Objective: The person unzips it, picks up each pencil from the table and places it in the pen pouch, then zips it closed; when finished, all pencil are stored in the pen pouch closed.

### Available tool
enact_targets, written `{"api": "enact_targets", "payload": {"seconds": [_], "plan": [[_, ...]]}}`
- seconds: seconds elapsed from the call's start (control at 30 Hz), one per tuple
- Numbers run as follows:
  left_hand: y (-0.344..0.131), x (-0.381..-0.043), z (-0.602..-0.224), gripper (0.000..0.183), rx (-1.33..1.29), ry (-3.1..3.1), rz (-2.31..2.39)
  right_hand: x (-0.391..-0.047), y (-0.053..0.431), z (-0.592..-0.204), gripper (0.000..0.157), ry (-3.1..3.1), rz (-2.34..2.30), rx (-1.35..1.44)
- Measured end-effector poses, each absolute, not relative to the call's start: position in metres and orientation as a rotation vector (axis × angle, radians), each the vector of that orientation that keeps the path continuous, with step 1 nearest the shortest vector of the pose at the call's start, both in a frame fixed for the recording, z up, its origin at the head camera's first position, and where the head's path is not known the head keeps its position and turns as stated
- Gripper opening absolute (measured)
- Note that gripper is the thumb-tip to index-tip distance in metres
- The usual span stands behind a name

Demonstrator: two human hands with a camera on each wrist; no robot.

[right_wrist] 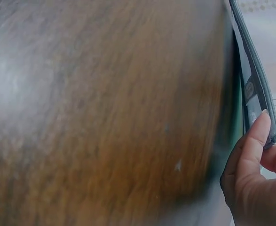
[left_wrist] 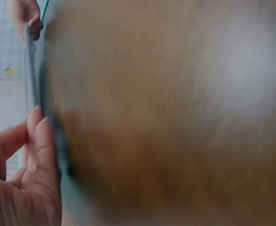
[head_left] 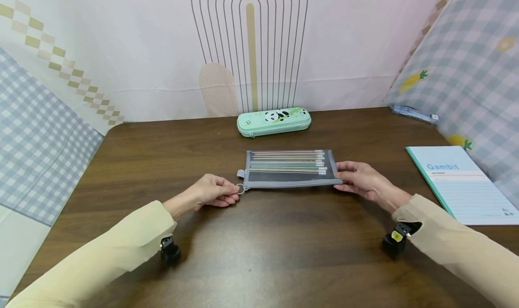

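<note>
A grey mesh zip pouch (head_left: 284,180) lies across the middle of the table, with several pencils (head_left: 284,164) visible through its mesh. My left hand (head_left: 215,191) pinches the metal ring (head_left: 241,189) at the pouch's front left corner. At the other end, my right hand (head_left: 362,179) grips the front right corner between thumb and fingers. The right wrist view shows the thumb and fingers of the right hand (right_wrist: 253,174) on the pouch's edge (right_wrist: 257,66). In the left wrist view the pouch (left_wrist: 30,70) appears edge-on beyond the left hand (left_wrist: 34,174).
Behind the pouch stands a mint-green panda pencil case (head_left: 273,122). A notebook (head_left: 466,186) marked "Gambit" lies to the right. Near the back right corner is a clear bluish packet (head_left: 414,114). Patterned cloths (head_left: 162,51) hang around the brown table (head_left: 251,254).
</note>
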State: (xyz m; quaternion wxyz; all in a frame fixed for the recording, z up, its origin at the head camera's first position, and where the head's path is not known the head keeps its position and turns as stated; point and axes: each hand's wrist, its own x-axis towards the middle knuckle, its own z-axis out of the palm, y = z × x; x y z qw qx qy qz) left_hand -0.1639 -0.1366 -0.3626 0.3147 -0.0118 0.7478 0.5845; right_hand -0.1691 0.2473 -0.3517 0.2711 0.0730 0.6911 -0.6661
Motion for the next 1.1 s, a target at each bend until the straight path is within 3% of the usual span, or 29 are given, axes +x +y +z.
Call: {"api": "enact_targets", "payload": {"seconds": [0.17,0.47,0.8,1.1], "plan": [[-0.139,-0.177,-0.360,0.029,0.078,2.219,1.458,-0.169,0.246,-0.352,0.059,1.917,-1.764,0.169],[-0.123,-0.191,-0.359,0.050,-0.062,2.073,1.653,-0.173,0.232,-0.355,0.058,2.051,-1.694,0.082],[-0.123,-0.195,-0.360,0.048,-0.177,2.085,1.738,-0.187,0.215,-0.352,0.055,2.261,-1.521,0.005],[-0.129,-0.200,-0.359,0.046,-0.070,2.362,1.506,-0.198,0.207,-0.353,0.054,2.475,-1.181,-0.139]]}}
